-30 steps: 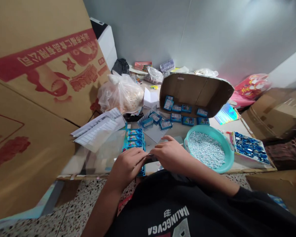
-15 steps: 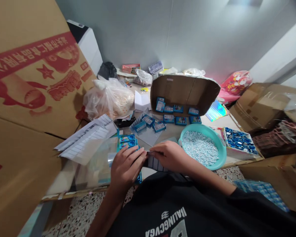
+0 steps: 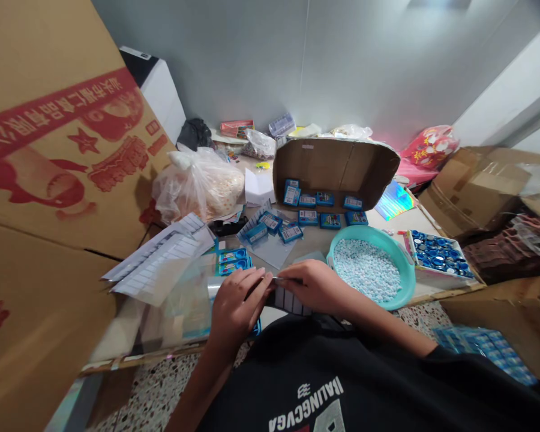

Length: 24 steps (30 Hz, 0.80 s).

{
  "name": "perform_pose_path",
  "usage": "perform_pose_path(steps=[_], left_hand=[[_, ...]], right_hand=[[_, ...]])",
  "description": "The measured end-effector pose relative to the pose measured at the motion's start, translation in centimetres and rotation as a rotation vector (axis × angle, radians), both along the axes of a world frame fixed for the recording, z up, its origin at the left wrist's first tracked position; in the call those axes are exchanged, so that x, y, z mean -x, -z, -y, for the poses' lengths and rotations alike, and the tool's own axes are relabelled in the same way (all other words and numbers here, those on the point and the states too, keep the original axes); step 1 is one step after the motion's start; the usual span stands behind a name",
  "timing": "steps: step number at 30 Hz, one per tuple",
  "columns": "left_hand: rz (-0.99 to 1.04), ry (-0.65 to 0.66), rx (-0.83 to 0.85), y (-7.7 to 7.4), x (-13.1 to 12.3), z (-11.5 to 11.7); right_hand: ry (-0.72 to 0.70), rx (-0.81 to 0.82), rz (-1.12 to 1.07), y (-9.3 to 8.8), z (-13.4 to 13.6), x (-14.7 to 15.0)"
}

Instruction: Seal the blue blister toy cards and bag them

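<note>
My left hand [image 3: 242, 303] is closed, its fingers held together and bent over something at the table's front edge that they hide. Close beside it, my right hand [image 3: 312, 281] pinches the upper edge of a dark-and-pale striped sheet [image 3: 291, 300], and the fingertips of both hands nearly meet there. Most of the sheet is under my hands and against my shirt. Just beyond my left hand lie blue printed packs with round blue parts [image 3: 233, 261]. Several small blue boxes [image 3: 290, 232] lie farther back on pale sheets.
A turquoise basin [image 3: 407, 287] of small pale pieces stands right, beside a box of blue round pieces [image 3: 441, 255]. Behind is an open cardboard box [image 3: 337, 165] with blue boxes. Striped sheets [image 3: 162, 258] and a large carton [image 3: 63, 180] occupy the left.
The view has shifted slightly. Both hands stay together at the sheet's edge, my left hand a little further right and lower, with more of the striped sheet showing beneath my right hand.
</note>
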<state>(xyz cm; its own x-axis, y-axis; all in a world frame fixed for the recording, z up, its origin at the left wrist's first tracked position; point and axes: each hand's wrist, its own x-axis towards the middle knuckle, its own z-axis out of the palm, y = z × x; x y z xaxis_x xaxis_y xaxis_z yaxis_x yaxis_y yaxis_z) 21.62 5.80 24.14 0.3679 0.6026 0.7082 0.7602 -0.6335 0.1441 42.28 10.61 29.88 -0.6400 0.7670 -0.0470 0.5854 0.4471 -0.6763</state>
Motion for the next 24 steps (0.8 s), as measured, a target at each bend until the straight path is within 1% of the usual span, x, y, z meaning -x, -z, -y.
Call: perform_pose_path(steps=[5, 7, 10, 12, 14, 20, 24], left_hand=[[-0.014, 0.004, -0.059, -0.1, 0.1, 0.2], [-0.015, -0.024, -0.09, 0.0, 0.0, 0.3], [0.005, -0.101, -0.126, 0.0, -0.4, 0.5], [0.03, -0.147, -0.118, 0.1, -0.7, 0.5], [0.053, -0.166, -0.092, 0.3, -0.9, 0.5], [0.128, -0.121, -0.024, 0.9, -0.8, 0.2], [0.202, -0.125, -0.005, 1.2, -0.9, 0.4]], right_hand=[[-0.017, 0.008, -0.027, -0.2, 0.0, 0.1], [-0.009, 0.001, -0.032, -0.2, 0.0, 0.2], [0.014, 0.006, -0.034, -0.2, 0.1, 0.3], [0.027, 0.019, -0.04, -0.3, 0.1, 0.5], [0.035, 0.027, -0.05, -0.4, 0.2, 0.5], [0.03, 0.054, -0.068, -0.2, 0.1, 0.8], [0.007, 0.08, -0.073, 0.2, 0.2, 1.1]])
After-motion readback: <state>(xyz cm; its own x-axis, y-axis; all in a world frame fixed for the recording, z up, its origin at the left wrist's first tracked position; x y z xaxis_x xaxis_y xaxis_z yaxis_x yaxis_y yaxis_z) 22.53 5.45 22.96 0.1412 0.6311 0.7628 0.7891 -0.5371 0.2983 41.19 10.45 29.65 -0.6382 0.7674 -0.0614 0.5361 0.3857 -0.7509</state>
